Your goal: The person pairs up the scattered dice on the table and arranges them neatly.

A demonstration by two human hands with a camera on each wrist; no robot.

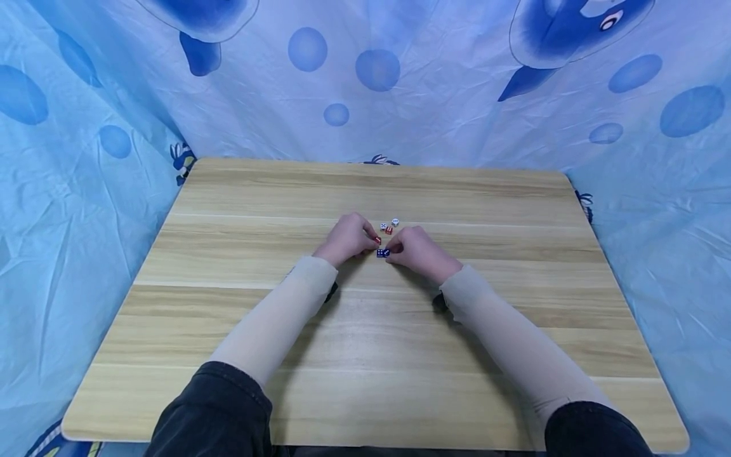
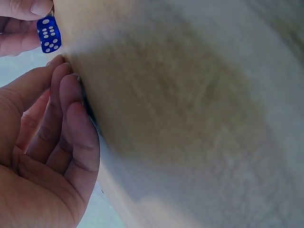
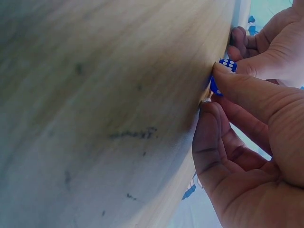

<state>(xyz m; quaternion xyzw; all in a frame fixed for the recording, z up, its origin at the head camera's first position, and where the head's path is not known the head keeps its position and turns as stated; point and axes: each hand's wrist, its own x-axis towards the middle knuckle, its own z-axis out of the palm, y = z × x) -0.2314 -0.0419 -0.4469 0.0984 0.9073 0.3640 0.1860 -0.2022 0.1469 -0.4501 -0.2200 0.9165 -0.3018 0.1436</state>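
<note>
In the head view my left hand (image 1: 349,239) has a small red die (image 1: 378,240) at the tips of its thumb and forefinger. That die is hidden in both wrist views. Just right of it, my right hand (image 1: 419,252) pinches the right one of two blue dice (image 1: 379,253) with white pips. These two dice sit side by side on the table. From the left wrist, the blue dice (image 2: 49,35) appear just past my left fingertips. The right wrist view shows a blue die (image 3: 216,86) between my right thumb and forefinger.
Slightly behind my hands lie a white die (image 1: 383,226), another white die (image 1: 395,222) and a second red die (image 1: 389,230), close together. The wooden table (image 1: 365,381) has a blue patterned cloth (image 1: 434,114) hanging behind it and along both sides.
</note>
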